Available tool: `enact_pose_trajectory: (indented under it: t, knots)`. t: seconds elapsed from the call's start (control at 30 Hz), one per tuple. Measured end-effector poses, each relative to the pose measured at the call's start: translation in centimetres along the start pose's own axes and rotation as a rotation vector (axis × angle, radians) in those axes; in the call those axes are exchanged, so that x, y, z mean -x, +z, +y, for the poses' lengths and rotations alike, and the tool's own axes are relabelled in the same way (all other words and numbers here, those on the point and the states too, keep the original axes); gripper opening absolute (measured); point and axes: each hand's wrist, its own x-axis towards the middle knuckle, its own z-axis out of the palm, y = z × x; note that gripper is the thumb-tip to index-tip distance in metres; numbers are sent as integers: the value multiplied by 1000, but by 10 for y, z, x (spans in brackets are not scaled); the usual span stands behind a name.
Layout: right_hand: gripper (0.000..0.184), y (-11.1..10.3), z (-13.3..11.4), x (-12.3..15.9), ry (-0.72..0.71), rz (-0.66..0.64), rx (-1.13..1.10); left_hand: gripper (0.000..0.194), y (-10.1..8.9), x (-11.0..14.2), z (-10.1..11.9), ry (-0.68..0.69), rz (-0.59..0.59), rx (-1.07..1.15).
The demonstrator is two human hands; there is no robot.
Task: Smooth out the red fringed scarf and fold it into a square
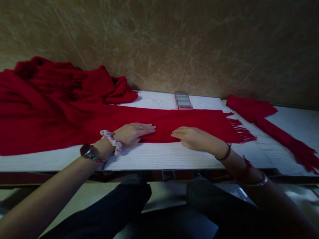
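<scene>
A long red scarf (199, 121) lies spread along the white wood-grain tabletop (154, 159), its fringe at the right end. Resting flat on the cloth, my left hand (128, 133) has its fingers stretched to the right; it wears a ring. My right hand (195, 137) lies over the scarf's near edge, fingers slightly bent and pointing left, apart from the left hand. Its thumb is mostly hidden, and I see no cloth lifted in it. On the left, the scarf widens into loose, wrinkled red fabric.
A heap of crumpled red cloth (74, 81) sits at the back left. To the right lies another folded red scarf (251, 108) with a fringed end. A small pixelated item (183, 100) stands behind the scarf, near the brown marbled wall (161, 43). My knees are below the table's front edge.
</scene>
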Motion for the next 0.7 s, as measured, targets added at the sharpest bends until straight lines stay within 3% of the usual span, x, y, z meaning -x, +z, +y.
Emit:
enact_pose_trajectory:
  t: [0.23, 0.53, 0.7]
  knots:
    - [43, 2, -7, 10, 52, 21, -19, 41, -4, 6, 4, -97, 58, 36]
    - [31, 19, -13, 11, 118, 157, 20, 41, -5, 4, 7, -113, 122, 57]
    - [25, 18, -13, 11, 166, 146, 56, 41, -6, 6, 7, -123, 134, 68]
